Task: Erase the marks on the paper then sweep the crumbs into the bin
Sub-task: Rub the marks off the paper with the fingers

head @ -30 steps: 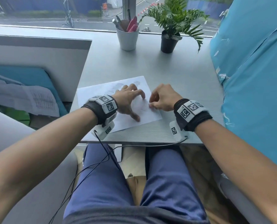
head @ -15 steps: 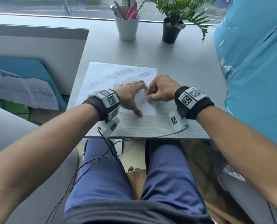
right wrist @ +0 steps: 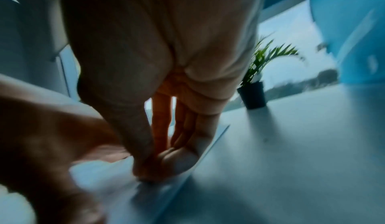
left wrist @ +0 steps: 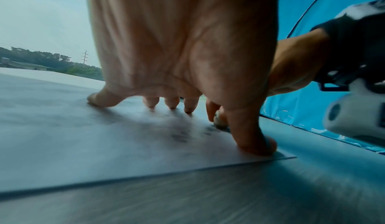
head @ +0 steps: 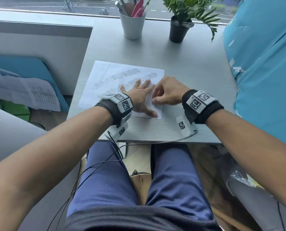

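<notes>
The paper (head: 122,84) lies flat on the counter (head: 180,64). The left hand (head: 139,97) presses it, fingers spread. At its right edge, the right hand (head: 167,92) pinches a small eraser (left wrist: 218,122) onto the marks (head: 130,72).

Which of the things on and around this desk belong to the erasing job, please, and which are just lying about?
Part of the job:
- paper with pencil marks
- left hand pressing the paper flat
- right hand pinching a small eraser

Just lying about:
- white pen cup
- potted plant
- printed sheets off to the left
</notes>
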A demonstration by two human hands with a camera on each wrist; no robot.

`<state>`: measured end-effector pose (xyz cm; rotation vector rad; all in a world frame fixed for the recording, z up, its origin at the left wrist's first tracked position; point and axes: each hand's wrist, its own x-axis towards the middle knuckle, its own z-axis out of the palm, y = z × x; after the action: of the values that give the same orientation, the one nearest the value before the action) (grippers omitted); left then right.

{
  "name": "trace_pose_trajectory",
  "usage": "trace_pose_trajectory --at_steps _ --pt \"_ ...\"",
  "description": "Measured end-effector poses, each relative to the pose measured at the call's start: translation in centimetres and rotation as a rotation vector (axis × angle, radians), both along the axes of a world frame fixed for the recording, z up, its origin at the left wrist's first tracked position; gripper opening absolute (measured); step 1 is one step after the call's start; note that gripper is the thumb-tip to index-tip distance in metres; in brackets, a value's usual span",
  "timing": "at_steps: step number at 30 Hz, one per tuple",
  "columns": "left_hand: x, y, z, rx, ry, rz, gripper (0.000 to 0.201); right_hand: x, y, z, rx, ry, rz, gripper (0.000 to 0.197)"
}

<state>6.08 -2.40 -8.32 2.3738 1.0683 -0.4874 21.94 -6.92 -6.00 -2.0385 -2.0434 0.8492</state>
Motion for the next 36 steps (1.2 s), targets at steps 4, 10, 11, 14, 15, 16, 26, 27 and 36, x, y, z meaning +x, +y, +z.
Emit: trace_pose_trajectory --at_steps 4,10,11,14,15,16,26,27,36 --pt "-0.1 0.1 -0.3 0.000 0.015 -0.011 0.139 1.1 1.0 0.3 0.063 -0.017 -0.075 0.013" --pt "-0.2 0.2 -0.6 0.003 0.013 -0.012 0.139 0.5 0.5 -0.1 0.023 -0.017 0.051 0.007" --pt "-0.3 0.3 -0.6 0.001 0.021 -0.009 0.139 1.2 0.9 -0.1 0.060 -0.010 -0.014 0.009" --pt "-0.6 0.3 -0.7 0.000 0.032 -0.002 0.138 1.6 1.0 -0.2 0.056 0.012 -0.021 0.011" --pt "-0.7 0.4 -0.7 -0.002 0.034 -0.011 0.137 0.9 0.7 -0.4 0.010 0.015 0.056 0.009" --pt "-0.7 0.4 -0.7 -0.003 0.037 -0.021 0.137 0.5 0.3 -0.4 -0.014 0.020 0.116 0.007" --pt "-0.7 0.4 -0.8 0.002 0.028 -0.038 0.144 0.5 0.7 -0.2 0.026 0.000 0.089 0.008" --pt "-0.7 0.4 -0.8 0.003 0.026 -0.037 0.144 1.4 1.1 -0.1 0.066 0.003 0.013 0.010" --pt "-0.4 0.3 -0.5 -0.003 0.048 -0.019 0.147 2.0 1.3 0.2 0.082 -0.023 0.009 0.013"
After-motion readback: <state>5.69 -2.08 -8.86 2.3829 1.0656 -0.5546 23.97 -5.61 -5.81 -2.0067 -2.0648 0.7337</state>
